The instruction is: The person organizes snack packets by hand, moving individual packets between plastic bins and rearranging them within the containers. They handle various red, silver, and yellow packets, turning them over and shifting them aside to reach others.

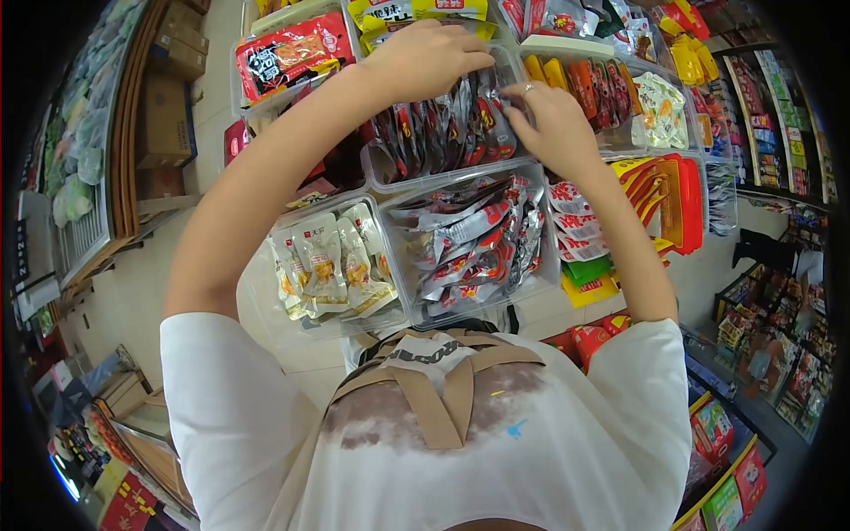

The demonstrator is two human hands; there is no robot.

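Observation:
A clear plastic bin (pixel 434 176) holds a row of dark foil snack packets (pixel 421 133) standing on edge. My left hand (pixel 429 57) reaches over its far side, fingers bent down together at the tops of the packets; the fingertips are partly hidden. At the bin's right end is my right hand (pixel 556 128), ringed, with thumb and fingers apart and touching the rightmost packet. Nearer me, another bin (pixel 390 257) contains silver-and-red packets (pixel 482 239) piled flat. Beside it on the left lie pale packets (pixel 323 261) with a food picture.
More bins surround these, with a red packet (pixel 292 57) at far left, yellow packets (pixel 416 11) behind and white packets (pixel 660 111) at right. An open red box (pixel 680 203) stands under my right forearm's side. Stocked shelves (pixel 770 115) line the right; a produce display (pixel 84 133) is left.

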